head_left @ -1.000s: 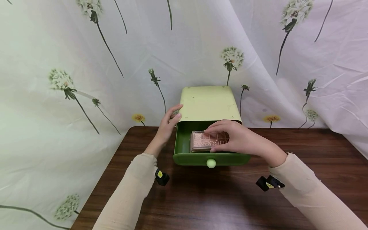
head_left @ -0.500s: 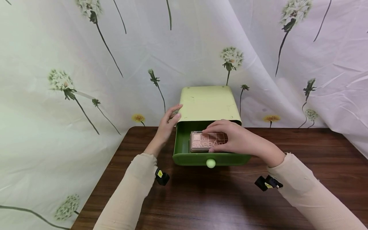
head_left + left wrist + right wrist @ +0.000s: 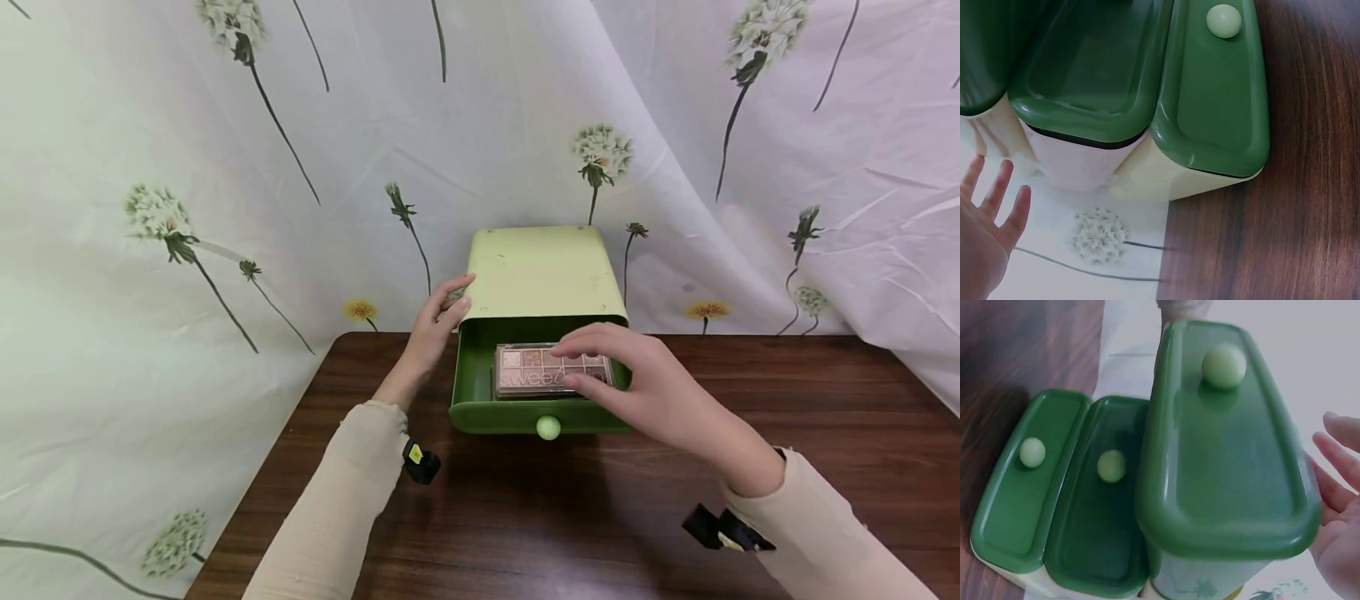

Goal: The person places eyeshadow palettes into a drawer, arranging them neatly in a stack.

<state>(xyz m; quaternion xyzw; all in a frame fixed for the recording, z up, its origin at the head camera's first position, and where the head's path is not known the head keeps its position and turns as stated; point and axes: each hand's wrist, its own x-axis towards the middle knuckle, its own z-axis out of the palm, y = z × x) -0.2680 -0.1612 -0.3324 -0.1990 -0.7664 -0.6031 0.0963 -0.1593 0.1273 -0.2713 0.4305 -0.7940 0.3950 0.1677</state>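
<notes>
An eyeshadow palette [image 3: 525, 377] with a clear printed lid lies flat in the pulled-out top drawer [image 3: 495, 417] of a small cabinet [image 3: 543, 271]. My right hand [image 3: 660, 392] hovers over the palette's right half, thumb and fingers parted with nothing between them. Against the cabinet's upper left side rests my left hand [image 3: 433, 327], its fingers spread along the wall. In the right wrist view the drawer's green front [image 3: 1241, 469] juts out, and fingers of the right hand [image 3: 1338, 519] show beside it.
Two lower drawers [image 3: 1010, 500] with pale round knobs are pushed in beneath the open one. The cabinet stands on a dark wooden table [image 3: 750, 400], close to a white curtain [image 3: 480, 150] printed with dandelions.
My right hand has let go of the palette and drawn back slightly to the right, exposing more of the lid. The left hand and the drawer stay put.
</notes>
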